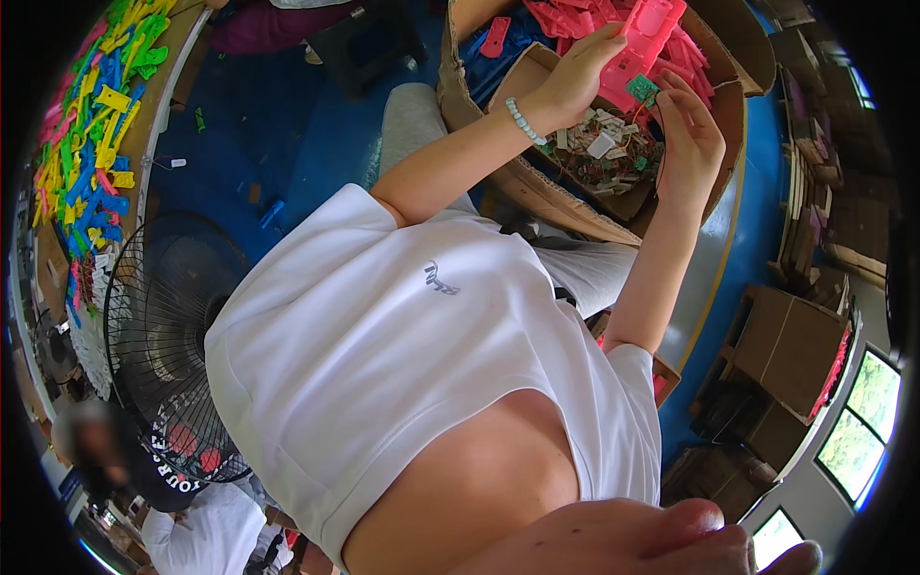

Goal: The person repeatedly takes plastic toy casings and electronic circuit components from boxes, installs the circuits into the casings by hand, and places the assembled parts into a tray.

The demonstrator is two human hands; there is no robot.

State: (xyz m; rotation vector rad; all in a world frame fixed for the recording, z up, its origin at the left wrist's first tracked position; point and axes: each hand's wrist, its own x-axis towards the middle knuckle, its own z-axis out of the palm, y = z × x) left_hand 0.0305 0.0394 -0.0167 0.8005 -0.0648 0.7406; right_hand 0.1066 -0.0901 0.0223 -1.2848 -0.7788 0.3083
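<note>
Grasping a smooth pink plastic casing (648, 43), the left hand (578, 81) faces the right hand (692, 144), which seemingly pinches a flat green circuit board (641, 89) near the right edge of the cardboard box (565, 203).

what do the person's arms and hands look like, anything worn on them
The short white fabric sleeves fit loosely. The left hand is gloveless, with a pale, round-beaded bracelet at its wrist; the right hand is also gloveless, with no bracelet visible.
</note>
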